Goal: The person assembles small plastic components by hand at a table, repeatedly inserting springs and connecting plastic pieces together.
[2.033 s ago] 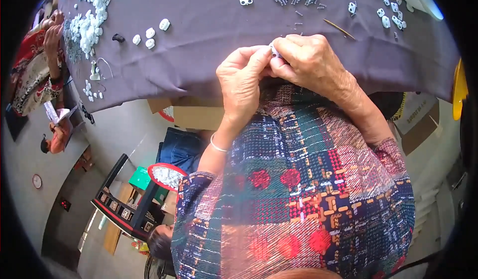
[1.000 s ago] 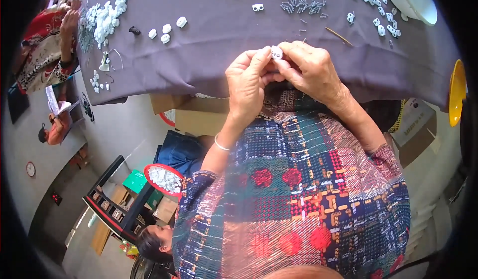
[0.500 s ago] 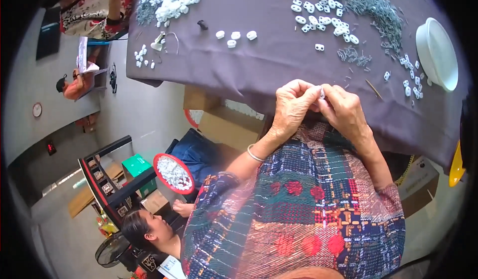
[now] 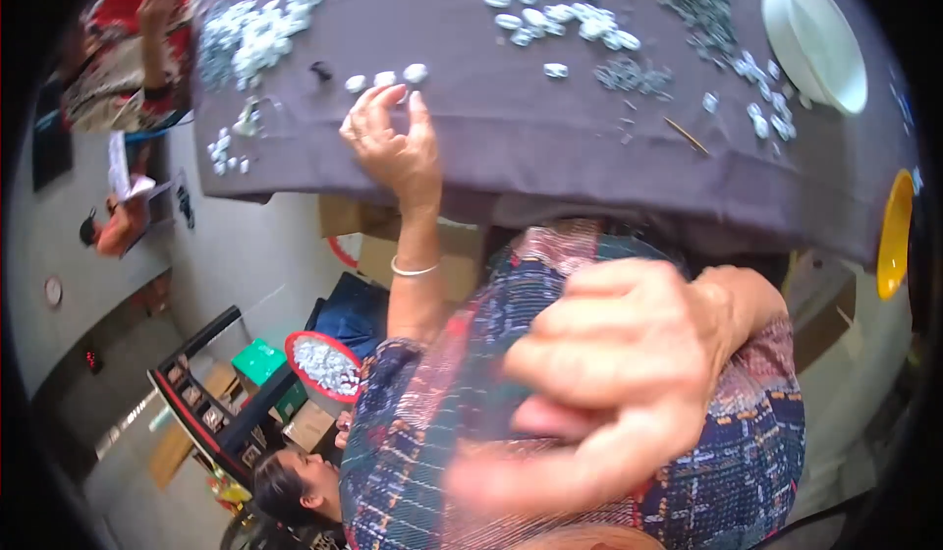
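Observation:
My left hand point(image 4: 395, 147) reaches over the near part of the table, thumb and fingers apart, at a short row of small white oval plastic pieces point(image 4: 416, 74). Its fingertips partly cover the row, and whether they touch a piece is hard to tell. Raised close to the camera, in front of my patterned shirt, my right hand point(image 4: 619, 373) is smeared by motion. Its fingers look spread, with nothing seen in them. A single white two-holed piece point(image 4: 556, 71) lies to the right of the row.
A dark cloth covers the table point(image 4: 491, 142). On it lie white piece heaps point(image 4: 265, 34), grey pins point(image 4: 634, 77), a thin brown stick point(image 4: 686, 136) and a white bowl point(image 4: 786, 29). A yellow dish point(image 4: 894, 236) is at the right. Another person point(image 4: 295, 486) sits at the lower left.
My hands have parted from where they met around a small white piece. The left went out left to the row; the right came back toward my body. The view has shifted.

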Demonstrator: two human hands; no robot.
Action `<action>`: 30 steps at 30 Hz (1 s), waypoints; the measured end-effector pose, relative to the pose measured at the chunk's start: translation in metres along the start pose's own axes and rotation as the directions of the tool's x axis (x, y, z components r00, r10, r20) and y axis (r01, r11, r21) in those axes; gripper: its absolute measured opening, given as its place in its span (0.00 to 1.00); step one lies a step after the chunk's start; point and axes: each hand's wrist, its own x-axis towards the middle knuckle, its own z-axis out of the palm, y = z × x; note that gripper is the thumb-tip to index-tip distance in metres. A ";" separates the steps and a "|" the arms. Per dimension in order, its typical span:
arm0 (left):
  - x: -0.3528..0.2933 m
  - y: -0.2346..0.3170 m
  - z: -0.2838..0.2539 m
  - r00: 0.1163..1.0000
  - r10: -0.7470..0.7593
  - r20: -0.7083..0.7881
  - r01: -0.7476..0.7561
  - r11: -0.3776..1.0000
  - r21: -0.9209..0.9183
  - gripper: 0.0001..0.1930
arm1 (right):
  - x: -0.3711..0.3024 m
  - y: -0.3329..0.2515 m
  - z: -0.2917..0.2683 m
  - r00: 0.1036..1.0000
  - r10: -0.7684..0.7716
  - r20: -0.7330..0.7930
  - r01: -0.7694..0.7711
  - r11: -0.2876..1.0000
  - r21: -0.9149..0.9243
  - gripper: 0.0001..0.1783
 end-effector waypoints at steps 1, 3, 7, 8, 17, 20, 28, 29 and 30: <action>-0.002 0.012 -0.003 1.000 0.005 0.023 -0.004 1.000 -0.027 0.09 | 0.007 -0.009 0.000 1.000 0.005 -0.019 -0.003 0.996 0.094 0.13; -0.008 0.029 0.004 0.997 0.027 0.069 -0.020 0.994 -0.105 0.09 | 0.023 -0.012 -0.016 0.989 -0.146 -0.018 0.147 0.973 0.177 0.24; -0.013 0.051 0.023 0.971 0.109 0.212 -0.057 0.970 -0.236 0.09 | 0.028 -0.008 -0.028 0.997 -0.059 -0.043 0.071 0.899 0.431 0.18; -0.012 0.058 0.030 0.967 0.117 0.226 -0.049 0.958 -0.284 0.09 | 0.030 -0.007 -0.036 0.984 -0.180 -0.013 0.175 0.935 0.310 0.16; -0.002 0.071 0.050 0.918 0.243 0.314 -0.136 0.935 -0.327 0.07 | -0.031 0.001 -0.022 0.994 0.004 -0.107 0.029 0.953 0.301 0.12; -0.005 0.071 0.049 0.919 0.270 0.288 -0.136 0.901 -0.412 0.07 | -0.063 0.019 -0.020 0.955 0.295 0.011 -0.294 0.948 0.118 0.12; -0.030 0.082 0.014 0.904 0.106 0.415 0.164 0.809 -0.564 0.07 | -0.111 0.069 -0.034 0.774 0.501 -0.388 -0.623 0.490 -0.610 0.09; -0.034 0.082 0.012 0.903 0.105 0.417 0.166 0.809 -0.564 0.07 | -0.110 0.072 -0.033 0.780 0.492 -0.386 -0.612 0.472 -0.635 0.09; -0.039 0.083 0.011 0.852 0.000 0.523 0.365 0.715 -0.596 0.06 | -0.110 0.074 -0.031 0.779 0.515 -0.356 -0.608 0.485 -0.629 0.10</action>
